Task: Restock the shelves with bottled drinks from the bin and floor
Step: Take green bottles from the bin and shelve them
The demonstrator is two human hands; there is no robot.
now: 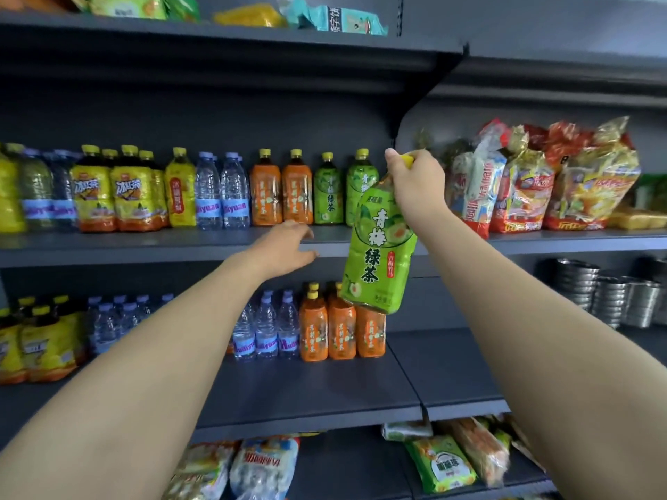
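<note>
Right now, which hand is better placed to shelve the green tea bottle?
Right. The right hand grips the green tea bottle near the shelved green bottles; the left hand is empty.

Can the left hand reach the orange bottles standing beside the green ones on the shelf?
Probably yes. The left hand is open, holding nothing, just in front of the orange bottles, and nothing stands between them.

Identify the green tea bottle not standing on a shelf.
The green tea bottle gripped at its cap by the right hand, hanging tilted; the other two stand upright on the shelf.
</note>
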